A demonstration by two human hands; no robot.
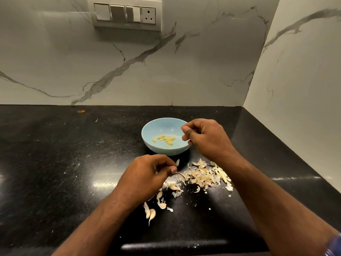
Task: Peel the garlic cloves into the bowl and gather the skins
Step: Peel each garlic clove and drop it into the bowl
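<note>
Left hand (147,174) pinches a papery skin (177,162); right hand (204,137), fingers curled over the bowl (147,134) rim, contents unseen; skins look feather-light, so pinch gently.

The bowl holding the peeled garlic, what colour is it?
Light blue; the bowl shows clearly in the head view.

Counter (55,163) left open; skins (203,175) clutter right.
</note>
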